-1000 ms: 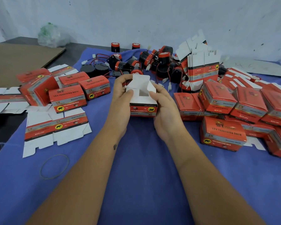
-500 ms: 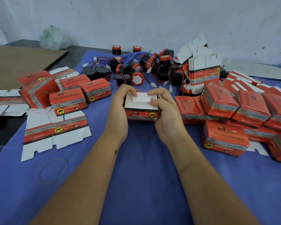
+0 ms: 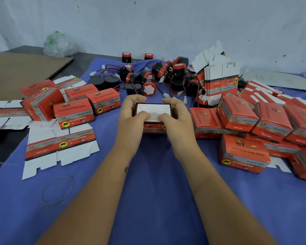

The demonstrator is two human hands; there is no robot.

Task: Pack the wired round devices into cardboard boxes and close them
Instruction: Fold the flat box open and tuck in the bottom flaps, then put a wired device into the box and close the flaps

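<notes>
Both hands, left hand [image 3: 131, 117] and right hand [image 3: 177, 117], grip one cardboard box [image 3: 153, 110], thumbs pressing white flaps; closed boxes [image 3: 244, 152] abound, yet loose devices [image 3: 148, 89] remain, perhaps a dozen.

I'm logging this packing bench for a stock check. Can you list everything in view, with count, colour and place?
box in hand: one, red with white flaps folded in, centre.
closed boxes, left group: about four, red, left of the hands.
closed boxes, right pile: many, red, right side.
flat box blanks: several, red and white, left; an upright stack behind right.
reversing horns: a wired heap, black and red, behind the box; exact count unclear.
rubber band: one, near left.
plastic bag: one, clear, far left.
cardboard sheet: one, brown, far left.
blue cloth: one, under everything.
left hand, right hand: each has a grip on the box.
</notes>
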